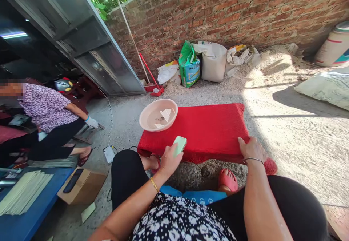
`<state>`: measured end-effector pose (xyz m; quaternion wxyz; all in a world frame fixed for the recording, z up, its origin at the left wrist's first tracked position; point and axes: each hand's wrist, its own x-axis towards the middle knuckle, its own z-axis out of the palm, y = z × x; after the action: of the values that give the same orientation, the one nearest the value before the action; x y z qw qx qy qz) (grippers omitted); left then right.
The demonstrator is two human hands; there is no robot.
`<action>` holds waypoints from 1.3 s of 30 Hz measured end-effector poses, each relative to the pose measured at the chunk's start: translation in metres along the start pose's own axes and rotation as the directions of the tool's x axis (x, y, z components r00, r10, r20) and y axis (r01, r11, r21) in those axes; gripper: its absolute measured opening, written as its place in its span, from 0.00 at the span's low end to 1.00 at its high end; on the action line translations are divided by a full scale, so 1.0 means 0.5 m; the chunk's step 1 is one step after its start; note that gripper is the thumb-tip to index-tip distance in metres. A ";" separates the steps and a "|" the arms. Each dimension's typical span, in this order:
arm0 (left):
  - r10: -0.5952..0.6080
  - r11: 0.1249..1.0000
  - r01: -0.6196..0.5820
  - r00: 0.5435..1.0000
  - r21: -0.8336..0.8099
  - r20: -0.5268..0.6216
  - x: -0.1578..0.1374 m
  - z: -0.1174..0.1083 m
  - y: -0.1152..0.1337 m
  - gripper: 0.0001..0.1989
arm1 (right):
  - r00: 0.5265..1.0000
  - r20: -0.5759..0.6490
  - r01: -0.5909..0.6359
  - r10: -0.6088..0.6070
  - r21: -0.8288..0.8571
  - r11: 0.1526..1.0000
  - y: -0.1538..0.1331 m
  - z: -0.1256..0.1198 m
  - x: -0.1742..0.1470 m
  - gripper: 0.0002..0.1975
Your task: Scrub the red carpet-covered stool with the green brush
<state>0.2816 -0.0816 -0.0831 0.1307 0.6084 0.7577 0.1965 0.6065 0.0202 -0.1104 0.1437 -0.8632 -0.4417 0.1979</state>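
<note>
**Green brush (179, 145) in my left hand (171, 158), red cloth (209, 128) under my right hand (253, 150)**

My left fingers are closed around the brush, which is over the near edge of the cloth; its bristles face right, and I cannot tell if they touch. My right hand rests at the cloth's right end, probably to hold it steady. Whether these fingers grip it or only press, I cannot tell.

The basin (148, 123) with water stands at the far left corner, I suppose so that it is within reach and leaves the middle free. The cloth hangs over a low counter, which it hides almost completely.

Around me is a rough concrete floor (300, 153), sunny on the right. Filled sacks (214, 66) lean near the brick wall (231, 15). To my left, a person (51, 106) with gloves sits near a blue counter (53, 188).
</note>
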 end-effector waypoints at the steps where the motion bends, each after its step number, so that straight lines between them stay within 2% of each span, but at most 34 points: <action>1: -0.116 0.993 0.118 0.992 0.032 -0.056 0.015 -0.019 -0.032 0.27 | 1.000 -0.002 0.003 -0.003 -0.003 1.000 -0.002 0.000 -0.001 0.32; 3: -0.278 0.956 0.287 0.953 0.064 -0.121 0.043 -0.053 -0.092 0.27 | 1.000 -0.004 0.001 -0.001 -0.008 1.000 -0.005 0.001 -0.004 0.32; 5: -0.396 0.905 0.410 0.909 0.113 -0.128 0.059 -0.072 -0.129 0.28 | 1.000 -0.007 -0.001 0.001 -0.005 1.000 -0.009 0.001 -0.006 0.31; 6: -0.420 0.891 0.435 0.898 0.126 -0.128 0.062 -0.073 -0.134 0.29 | 1.000 -0.008 0.000 0.000 -0.003 1.000 -0.010 0.001 -0.007 0.31; 8: -0.404 0.899 0.416 0.908 0.138 -0.110 0.057 -0.057 -0.113 0.30 | 1.000 -0.008 0.004 -0.004 -0.005 1.000 -0.011 0.000 -0.009 0.30; 11: -0.243 0.963 0.242 0.970 0.118 -0.008 0.024 0.001 -0.023 0.29 | 1.000 -0.017 0.013 -0.013 -0.020 1.000 -0.011 -0.001 -0.012 0.30; 13: -0.029 0.999 0.025 0.994 0.035 0.104 -0.009 0.042 0.049 0.28 | 1.000 -0.019 0.021 -0.021 -0.030 0.999 -0.011 -0.002 -0.014 0.30; 15: 0.182 0.983 -0.170 0.951 -0.071 0.251 -0.039 0.072 0.106 0.28 | 1.000 -0.007 0.024 -0.024 -0.039 0.999 -0.011 -0.004 -0.016 0.31; 17: 0.278 0.959 -0.241 0.903 -0.147 0.329 -0.055 0.082 0.131 0.27 | 1.000 0.003 0.028 -0.028 -0.045 0.999 -0.011 -0.003 -0.016 0.31; 18: 0.282 0.957 -0.239 0.902 -0.165 0.327 -0.056 0.079 0.130 0.26 | 1.000 0.004 0.030 -0.030 -0.046 0.998 -0.011 -0.003 -0.016 0.31; 20: 0.211 0.971 -0.175 0.947 -0.163 0.240 -0.041 0.060 0.100 0.25 | 0.999 -0.004 0.033 -0.033 -0.045 0.998 -0.012 0.000 -0.016 0.30; 22: 0.062 0.990 -0.050 0.994 -0.129 0.095 -0.010 0.026 0.046 0.25 | 0.999 -0.022 0.035 -0.036 -0.048 0.998 -0.012 0.003 -0.016 0.30; 23: -0.026 0.994 0.030 0.999 -0.104 0.032 0.008 0.007 0.016 0.25 | 0.999 -0.030 0.037 -0.039 -0.050 0.998 -0.013 0.004 -0.017 0.29; 25: -0.207 0.978 0.205 0.977 -0.047 -0.059 0.043 -0.027 -0.041 0.27 | 0.998 -0.044 0.040 -0.042 -0.053 0.998 -0.014 0.005 -0.018 0.29; 27: -0.330 0.944 0.330 0.940 -0.016 -0.080 0.068 -0.049 -0.077 0.28 | 0.998 -0.044 0.037 -0.039 -0.055 0.998 -0.017 0.003 -0.019 0.28; 30: -0.380 0.925 0.381 0.923 0.006 -0.058 0.076 -0.041 -0.068 0.30 | 0.999 -0.020 0.035 -0.036 -0.065 0.997 -0.019 -0.001 -0.020 0.29; 32: -0.301 0.954 0.301 0.954 0.014 -0.006 0.058 -0.012 -0.023 0.29 | 0.999 -0.009 0.034 -0.035 -0.074 0.997 -0.019 -0.002 -0.020 0.29; 34: -0.133 0.991 0.134 0.988 -0.017 0.078 0.025 0.025 0.037 0.27 | 0.999 -0.011 0.034 -0.035 -0.082 0.996 -0.017 -0.001 -0.019 0.29; 35: -0.018 0.998 0.025 0.991 -0.049 0.134 0.005 0.043 0.068 0.27 | 0.999 -0.014 0.035 -0.037 -0.085 0.996 -0.016 0.001 -0.019 0.29; 37: 0.189 0.978 -0.158 0.944 -0.133 0.272 -0.031 0.072 0.117 0.27 | 0.999 -0.022 0.042 -0.044 -0.089 0.995 -0.014 0.004 -0.019 0.30; 39: 0.293 0.950 -0.235 0.896 -0.204 0.334 -0.052 0.084 0.141 0.27 | 0.998 -0.030 0.051 -0.054 -0.091 0.995 -0.012 0.006 -0.020 0.30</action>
<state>0.3672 -0.0880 -0.0891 0.2873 0.7191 0.6129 0.1573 0.5954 0.0156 -0.1081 0.1168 -0.8601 -0.4702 0.1596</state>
